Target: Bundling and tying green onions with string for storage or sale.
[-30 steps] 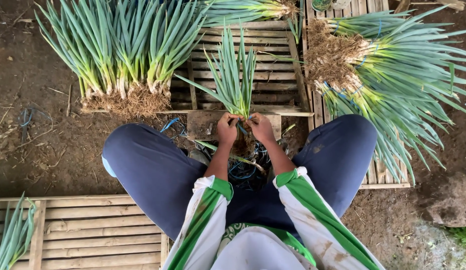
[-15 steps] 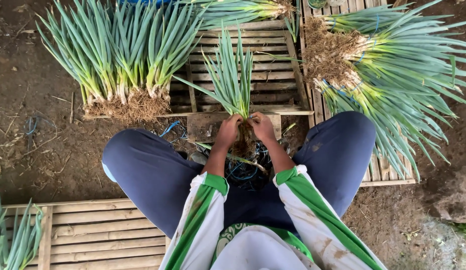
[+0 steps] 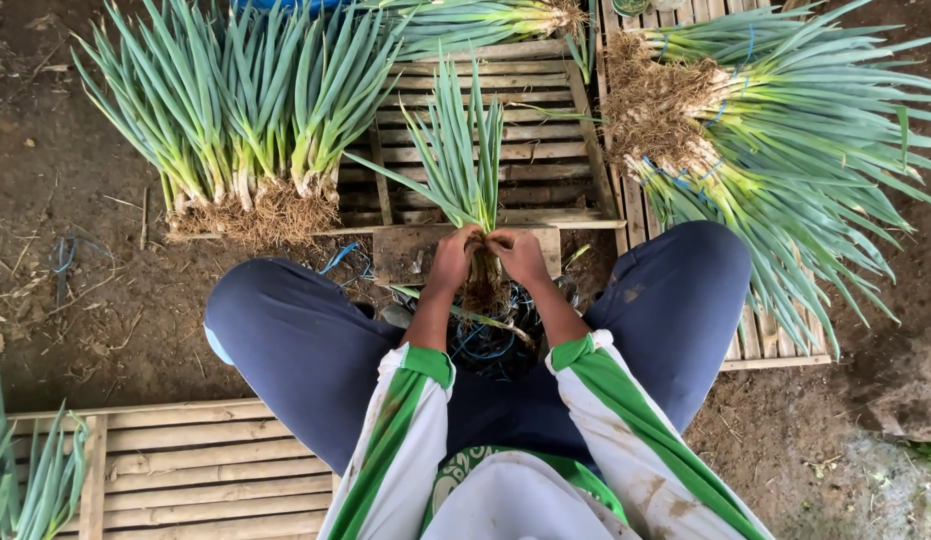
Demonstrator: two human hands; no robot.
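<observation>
While both hands are closing around its base, one small bunch of green onions (image 3: 463,165) is standing upright between the knees, over a wooden slat rack (image 3: 545,120). Left hand (image 3: 451,262) and right hand (image 3: 519,256) are each keeping a tight grip just above the roots. Blue string (image 3: 482,345) is lying below. Trimmed bunches (image 3: 235,110) are lying left; a tied heap (image 3: 785,130) is lying right.
</observation>
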